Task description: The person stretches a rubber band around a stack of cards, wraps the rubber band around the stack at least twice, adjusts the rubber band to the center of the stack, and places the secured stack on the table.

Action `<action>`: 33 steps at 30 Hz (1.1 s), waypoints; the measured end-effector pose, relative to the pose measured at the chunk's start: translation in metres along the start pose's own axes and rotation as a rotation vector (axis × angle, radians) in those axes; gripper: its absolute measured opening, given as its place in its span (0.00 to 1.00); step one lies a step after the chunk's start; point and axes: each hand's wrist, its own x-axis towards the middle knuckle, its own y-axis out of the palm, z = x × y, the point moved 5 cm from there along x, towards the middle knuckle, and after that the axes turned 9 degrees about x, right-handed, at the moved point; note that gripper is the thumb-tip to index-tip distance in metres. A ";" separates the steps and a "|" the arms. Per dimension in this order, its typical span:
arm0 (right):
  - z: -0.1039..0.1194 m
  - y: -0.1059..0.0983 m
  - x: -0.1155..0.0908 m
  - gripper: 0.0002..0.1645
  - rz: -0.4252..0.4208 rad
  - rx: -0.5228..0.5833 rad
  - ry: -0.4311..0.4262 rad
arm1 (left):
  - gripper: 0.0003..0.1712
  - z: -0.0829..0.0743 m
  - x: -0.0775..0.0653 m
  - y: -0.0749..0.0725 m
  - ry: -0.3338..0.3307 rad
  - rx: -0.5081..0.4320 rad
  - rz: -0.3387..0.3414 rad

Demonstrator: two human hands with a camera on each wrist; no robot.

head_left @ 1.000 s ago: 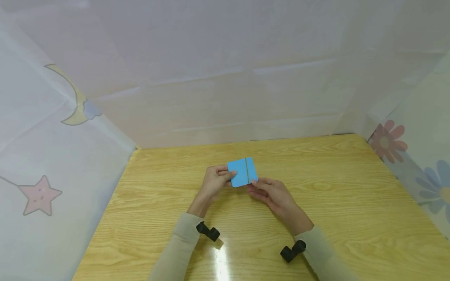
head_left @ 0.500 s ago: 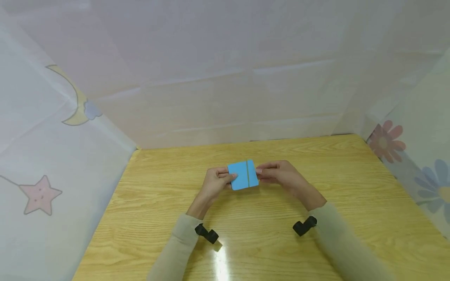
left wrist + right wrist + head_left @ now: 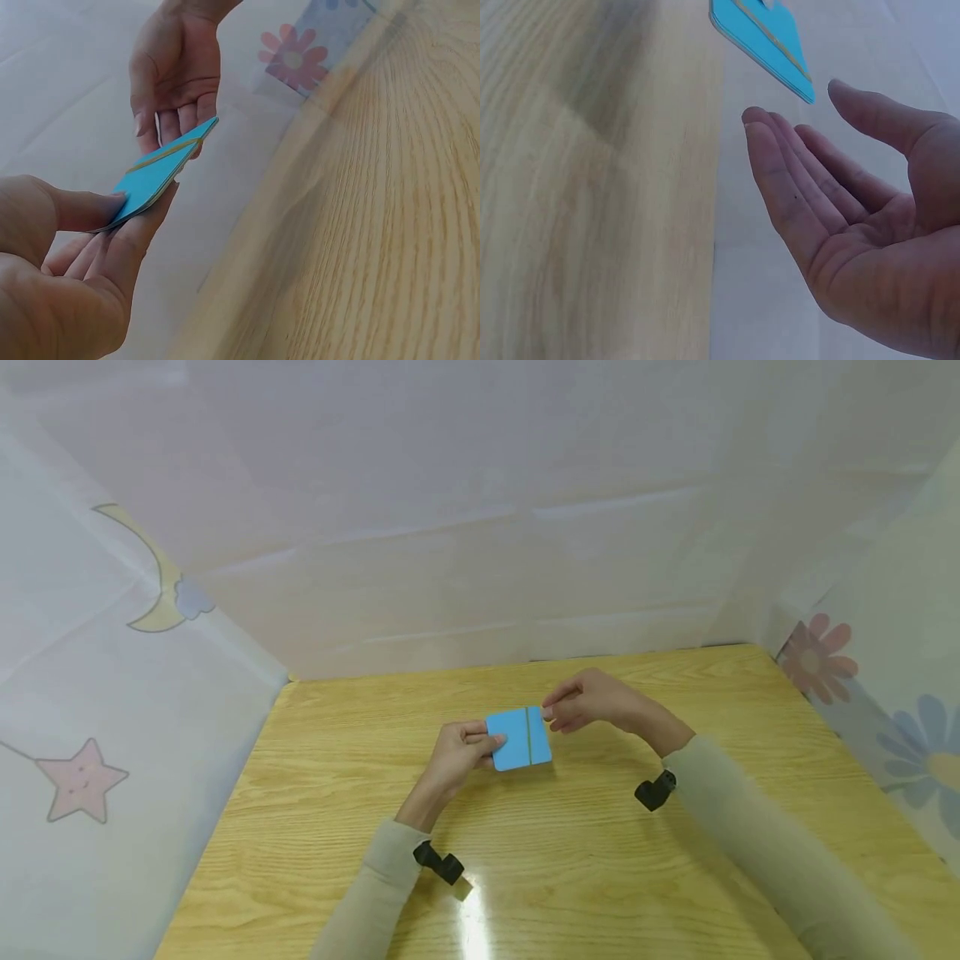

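Observation:
A small, thin light-blue notebook point(image 3: 512, 742) with rounded corners has a yellowish-brown elastic band point(image 3: 528, 737) round it near its right side. My left hand point(image 3: 453, 753) pinches its left edge, thumb on top and fingers beneath, holding it tilted above the table. Beside its far right corner is my right hand point(image 3: 592, 700). From the right wrist, that hand point(image 3: 870, 202) shows thumb and fingers spread with nothing between them, and the notebook point(image 3: 754, 34) lies just past the fingertips. The left wrist view shows several layers along the edge of the notebook point(image 3: 154, 180).
A wood-grain table point(image 3: 360, 827) lies under both hands. Pale cloth or sheet walls stand behind and at both sides, printed with a moon point(image 3: 161, 572), a star point(image 3: 84, 781) and flowers point(image 3: 817, 660). Each sleeve carries a black wrist camera point(image 3: 656, 791).
My right hand has moved from the notebook's near right corner up along its right edge to the far corner, and now stands off it. My left hand keeps its grip, slightly lower in view.

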 end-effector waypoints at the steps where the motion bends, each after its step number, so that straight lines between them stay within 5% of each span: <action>1: 0.001 -0.001 0.002 0.23 0.002 -0.009 0.000 | 0.26 0.000 0.000 0.000 0.001 0.002 0.004; 6: 0.006 0.001 0.012 0.21 0.055 -0.067 -0.004 | 0.25 -0.001 -0.001 0.003 0.000 0.007 0.023; 10: 0.008 0.003 0.018 0.19 0.091 -0.103 -0.005 | 0.04 -0.002 -0.002 0.003 -0.002 0.006 0.028; 14: 0.010 0.003 0.023 0.16 0.101 -0.132 -0.011 | 0.15 -0.002 -0.003 0.003 -0.001 0.003 0.039; 21: 0.016 0.003 0.027 0.12 0.137 -0.182 -0.011 | 0.05 -0.001 -0.002 0.004 0.010 -0.010 0.072; 33: 0.021 0.010 0.029 0.11 0.166 -0.203 -0.013 | 0.18 0.002 -0.003 0.001 0.008 0.027 0.097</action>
